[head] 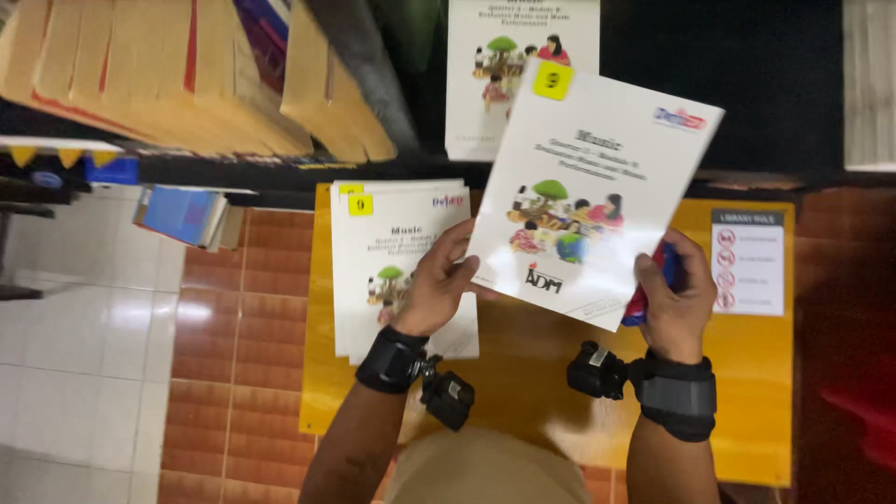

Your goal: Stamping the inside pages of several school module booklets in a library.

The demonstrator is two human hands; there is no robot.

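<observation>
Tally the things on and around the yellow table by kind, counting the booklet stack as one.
White booklet held up by left hand and right hand: 1
Stack of white booklets on the yellow table: 1
White booklet standing on the shelf behind: 1
White rules sign on the table: 1
Red and blue cloth in right hand: 1
Total: 5

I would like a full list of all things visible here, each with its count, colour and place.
held booklet: one, white, raised above the table in both hands
booklet stack: several, white, on the table at left
upper booklet: one, white, on the dark shelf
table: one, yellow
sign: one, white and red, on the table at right
brown envelopes: many, upper left
cloth: one, red and blue, in right hand
left hand: wrist strap, grips booklet
right hand: wrist strap, grips booklet
</observation>
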